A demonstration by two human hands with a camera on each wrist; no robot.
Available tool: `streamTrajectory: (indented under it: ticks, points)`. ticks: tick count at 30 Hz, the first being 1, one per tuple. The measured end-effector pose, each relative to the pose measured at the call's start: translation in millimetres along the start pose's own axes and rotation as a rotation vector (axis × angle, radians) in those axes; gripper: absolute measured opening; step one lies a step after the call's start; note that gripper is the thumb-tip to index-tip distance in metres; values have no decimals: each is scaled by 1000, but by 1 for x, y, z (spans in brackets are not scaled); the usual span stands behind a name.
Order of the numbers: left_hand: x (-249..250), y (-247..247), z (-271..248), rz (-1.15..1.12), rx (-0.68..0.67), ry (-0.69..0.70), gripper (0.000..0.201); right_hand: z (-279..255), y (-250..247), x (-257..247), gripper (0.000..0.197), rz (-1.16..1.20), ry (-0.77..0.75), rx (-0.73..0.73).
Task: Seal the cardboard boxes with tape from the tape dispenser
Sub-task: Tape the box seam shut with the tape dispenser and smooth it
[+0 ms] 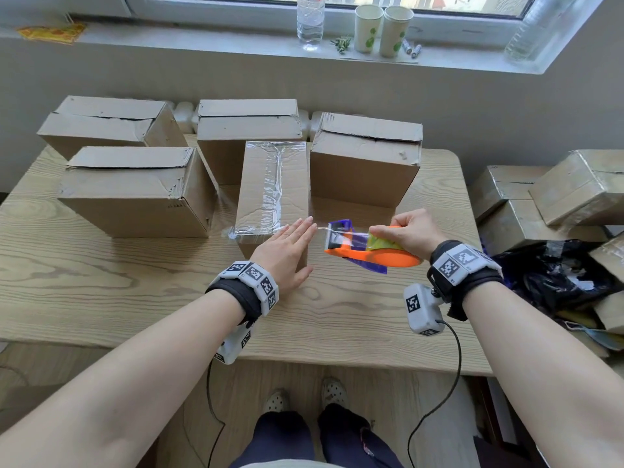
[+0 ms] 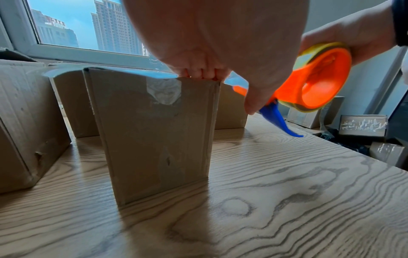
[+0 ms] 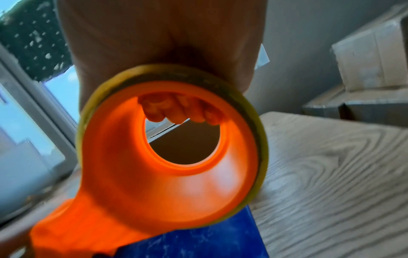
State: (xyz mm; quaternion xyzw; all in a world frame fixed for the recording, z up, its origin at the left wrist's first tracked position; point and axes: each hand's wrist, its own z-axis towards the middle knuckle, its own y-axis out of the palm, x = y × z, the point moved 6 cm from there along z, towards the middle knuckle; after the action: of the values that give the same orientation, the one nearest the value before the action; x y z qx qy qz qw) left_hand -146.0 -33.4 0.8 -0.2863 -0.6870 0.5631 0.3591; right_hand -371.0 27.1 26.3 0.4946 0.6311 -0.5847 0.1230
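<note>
left hand (image 1: 287, 255) fingers flat on taped box (image 1: 270, 184) | right hand (image 1: 412, 231) fingers gripping tape dispenser (image 1: 368, 248)

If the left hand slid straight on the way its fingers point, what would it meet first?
The left hand lies flat on the taped box, fingers aimed up and right. Probably the tape dispenser's blade end first, then the taller box; depth is unclear.

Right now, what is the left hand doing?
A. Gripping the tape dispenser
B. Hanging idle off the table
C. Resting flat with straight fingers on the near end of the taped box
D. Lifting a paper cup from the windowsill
C: the left hand lies flat on the near end of the taped box, while the right hand holds the tape dispenser.
</note>
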Motion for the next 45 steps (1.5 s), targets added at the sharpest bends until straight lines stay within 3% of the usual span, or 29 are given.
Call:
streamTrajectory:
  ticks: [11,15,19,23,26,31,35,42,45]
  points:
    - [0,-4,0,-44,-4,9,76,2,3,-8,49,72,-71,1]
    - [-1,0,0,5,-29,15,77,12,-19,-14,50,271,-48,152]
    - [-1,-1,1,1,-79,25,84,15,-32,-22,49,129,-52,120]
    - [-3,-6,-1,-67,-49,15,83,9,-7,0,51,-10,28,111]
    - [-13,-11,-10,-86,55,-61,74,3,21,15,49,-110,68,46]
    - [-52,-12,-50,-165,180,-296,69,-10,62,22,26,-271,74,-12]
    - [-67,-2,-63,-327,198,-448,74,-17,76,24,33,-333,63,36]
    - [-67,10,-64,-566,177,-511,75,-33,102,31,26,-432,82,5]
    - [-70,11,-62,-637,209,-529,71,-35,118,40,28,-515,95,-82]
